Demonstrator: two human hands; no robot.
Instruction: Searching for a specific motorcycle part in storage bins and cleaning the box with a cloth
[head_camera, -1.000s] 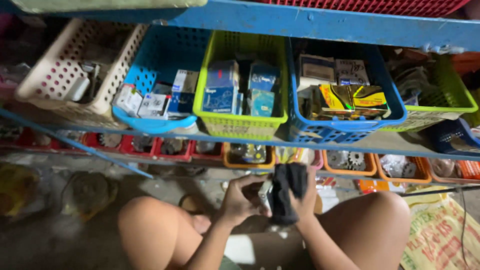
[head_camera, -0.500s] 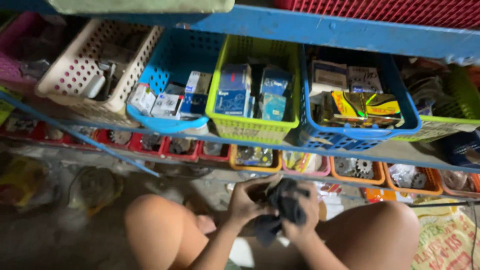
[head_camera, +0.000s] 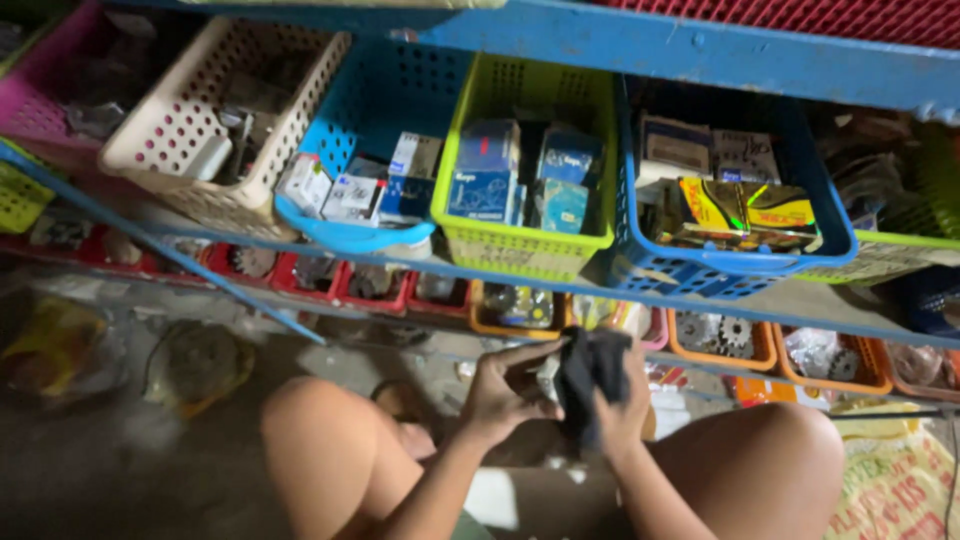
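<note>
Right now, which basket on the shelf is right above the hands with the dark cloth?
The lime-green basket, holding blue boxes. It sits between the light-blue basket and dark-blue basket, straight above both hands, left hand and right hand, gripping the dark cloth.

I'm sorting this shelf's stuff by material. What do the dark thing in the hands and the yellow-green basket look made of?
Dark cloth: seemingly soft, matt fabric, since it bunches and folds between the left hand and right hand. Yellow-green basket: probably moulded plastic, with a smooth, even colour and regular rows of holes in its walls.
</note>
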